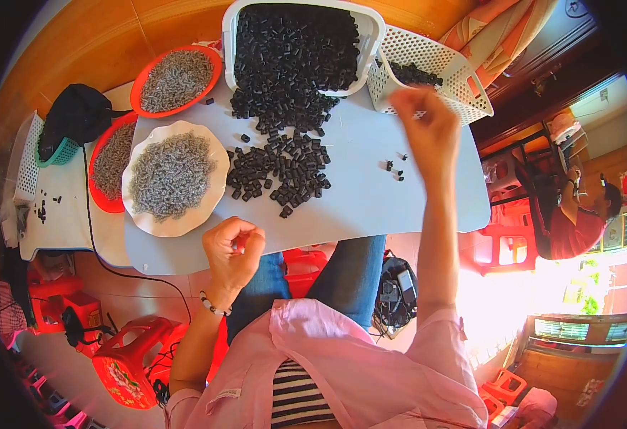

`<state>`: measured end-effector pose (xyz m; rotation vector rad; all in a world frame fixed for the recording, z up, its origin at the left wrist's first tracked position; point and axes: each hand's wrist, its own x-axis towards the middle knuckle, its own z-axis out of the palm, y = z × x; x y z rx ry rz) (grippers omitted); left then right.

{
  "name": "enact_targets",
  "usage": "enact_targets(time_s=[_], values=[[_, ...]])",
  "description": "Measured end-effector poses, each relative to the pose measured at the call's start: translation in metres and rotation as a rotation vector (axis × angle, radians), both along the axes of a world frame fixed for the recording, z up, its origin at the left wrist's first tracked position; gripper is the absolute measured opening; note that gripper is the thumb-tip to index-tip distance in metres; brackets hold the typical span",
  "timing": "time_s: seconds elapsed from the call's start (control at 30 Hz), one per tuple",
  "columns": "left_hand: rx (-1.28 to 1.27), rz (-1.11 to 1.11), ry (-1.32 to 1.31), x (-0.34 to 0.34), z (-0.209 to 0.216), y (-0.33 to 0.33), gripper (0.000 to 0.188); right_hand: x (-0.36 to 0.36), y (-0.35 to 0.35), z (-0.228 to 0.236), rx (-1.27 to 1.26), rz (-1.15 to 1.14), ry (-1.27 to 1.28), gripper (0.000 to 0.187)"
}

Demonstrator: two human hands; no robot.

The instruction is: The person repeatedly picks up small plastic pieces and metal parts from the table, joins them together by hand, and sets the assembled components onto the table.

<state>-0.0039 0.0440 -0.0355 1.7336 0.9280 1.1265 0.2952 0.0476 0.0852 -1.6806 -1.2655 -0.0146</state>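
My left hand is curled closed in front of the table's near edge, beside the white scalloped plate of small silvery spring-like pieces. Whatever it may hold is hidden by the fingers. Smeared by motion, my right hand is over the near rim of a white perforated basket; its grip does not show. Dark parts lie inside that basket. Small black plastic parts spill in a heap from a tilted white tub onto the grey tabletop.
Two red plates, one at the back and one at the left, hold more silvery pieces. A few loose black bits lie right of the heap. A dark cable hangs down at left. Another person sits at far right.
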Motion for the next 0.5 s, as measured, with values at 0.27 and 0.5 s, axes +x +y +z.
enact_targets(time_s=[0.27,0.5], values=[[0.022,0.005,0.05,0.008,0.0,-0.001,0.014,0.073,0.052,0.004,0.046,-0.241,-0.384,0.021],[0.013,0.021,0.076,0.008,0.003,0.0,0.011,-0.032,0.004,-0.068,-0.286,0.333,-0.083,0.013]])
